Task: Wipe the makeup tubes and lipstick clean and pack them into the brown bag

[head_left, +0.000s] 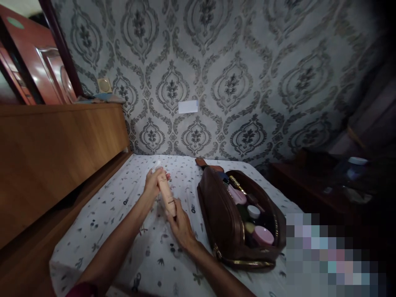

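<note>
Between my two hands is a peach-coloured cosmetic bottle (166, 192), tilted, with a pale clear tip at its far end. My left hand (151, 182) wraps round the far end of it. Around the near end close the fingers of my right hand (181, 225). To the right of my hands a dark brown toiletry bag (218, 214) lies unzipped on the bed. Inside it are a pink-lidded jar (263, 236), a small white-lidded jar (253, 211), a pink item (237, 194) and a gold-coloured tube (237, 184), among other things too dark to name.
A white patterned sheet (123, 214) covers the surface under my hands. A wooden panel (62, 152) rises on the left, and a patterned wall (173, 82) stands behind. Dark furniture with a pale-lidded container (357, 167) is at the right.
</note>
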Action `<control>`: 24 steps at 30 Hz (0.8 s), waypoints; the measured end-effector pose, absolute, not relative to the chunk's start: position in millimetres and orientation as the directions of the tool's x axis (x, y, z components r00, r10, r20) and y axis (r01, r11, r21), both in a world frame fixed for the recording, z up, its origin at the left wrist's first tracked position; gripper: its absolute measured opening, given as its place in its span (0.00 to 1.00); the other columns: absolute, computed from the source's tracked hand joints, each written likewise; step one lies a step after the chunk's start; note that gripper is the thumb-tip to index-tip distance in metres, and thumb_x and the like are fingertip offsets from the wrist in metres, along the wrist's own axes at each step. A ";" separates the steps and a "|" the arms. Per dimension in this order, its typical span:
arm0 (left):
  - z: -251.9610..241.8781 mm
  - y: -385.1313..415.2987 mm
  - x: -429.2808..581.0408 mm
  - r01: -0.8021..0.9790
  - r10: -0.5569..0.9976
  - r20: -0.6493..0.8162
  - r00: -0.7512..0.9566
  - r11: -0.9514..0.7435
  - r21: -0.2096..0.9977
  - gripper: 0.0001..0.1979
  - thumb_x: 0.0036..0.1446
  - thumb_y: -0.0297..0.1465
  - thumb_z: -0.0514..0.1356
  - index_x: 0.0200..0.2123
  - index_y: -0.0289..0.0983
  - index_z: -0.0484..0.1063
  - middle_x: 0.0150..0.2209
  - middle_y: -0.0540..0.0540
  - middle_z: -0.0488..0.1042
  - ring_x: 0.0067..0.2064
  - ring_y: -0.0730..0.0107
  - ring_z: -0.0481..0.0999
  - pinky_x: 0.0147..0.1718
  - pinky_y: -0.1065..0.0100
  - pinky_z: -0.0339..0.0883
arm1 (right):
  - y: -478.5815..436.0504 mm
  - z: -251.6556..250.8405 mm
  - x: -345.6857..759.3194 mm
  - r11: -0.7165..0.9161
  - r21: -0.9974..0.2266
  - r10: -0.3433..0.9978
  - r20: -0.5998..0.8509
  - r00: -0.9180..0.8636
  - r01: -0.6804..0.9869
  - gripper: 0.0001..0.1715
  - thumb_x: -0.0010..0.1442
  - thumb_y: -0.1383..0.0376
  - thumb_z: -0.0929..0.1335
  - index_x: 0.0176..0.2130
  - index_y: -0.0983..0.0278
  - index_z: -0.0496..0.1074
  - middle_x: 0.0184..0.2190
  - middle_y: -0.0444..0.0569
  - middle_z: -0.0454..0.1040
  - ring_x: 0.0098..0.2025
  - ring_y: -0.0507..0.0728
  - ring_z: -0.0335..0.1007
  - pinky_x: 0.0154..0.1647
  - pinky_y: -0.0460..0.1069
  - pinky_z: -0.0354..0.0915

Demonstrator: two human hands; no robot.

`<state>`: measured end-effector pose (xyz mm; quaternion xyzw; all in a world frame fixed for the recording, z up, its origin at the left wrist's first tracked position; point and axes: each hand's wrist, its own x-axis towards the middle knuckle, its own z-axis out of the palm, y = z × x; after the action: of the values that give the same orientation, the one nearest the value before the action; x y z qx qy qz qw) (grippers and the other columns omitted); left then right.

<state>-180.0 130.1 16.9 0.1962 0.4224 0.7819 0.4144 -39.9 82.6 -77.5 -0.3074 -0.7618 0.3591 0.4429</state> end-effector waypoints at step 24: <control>-31.8 80.6 -151.0 -0.404 0.867 -0.037 -0.497 -0.194 0.894 0.30 0.44 0.42 0.72 0.47 0.36 0.66 0.31 0.45 0.77 0.26 0.68 0.76 0.24 0.69 0.70 | 85.8 -69.6 -45.8 0.073 -0.970 0.871 0.176 -0.459 -0.233 0.27 0.59 0.46 0.66 0.49 0.61 0.65 0.35 0.48 0.75 0.28 0.55 0.70 0.25 0.48 0.62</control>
<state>-151.0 80.6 -31.8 0.2501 0.4625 0.7310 0.4349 -45.8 85.8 -69.6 -0.2732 -0.5837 0.6236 0.4424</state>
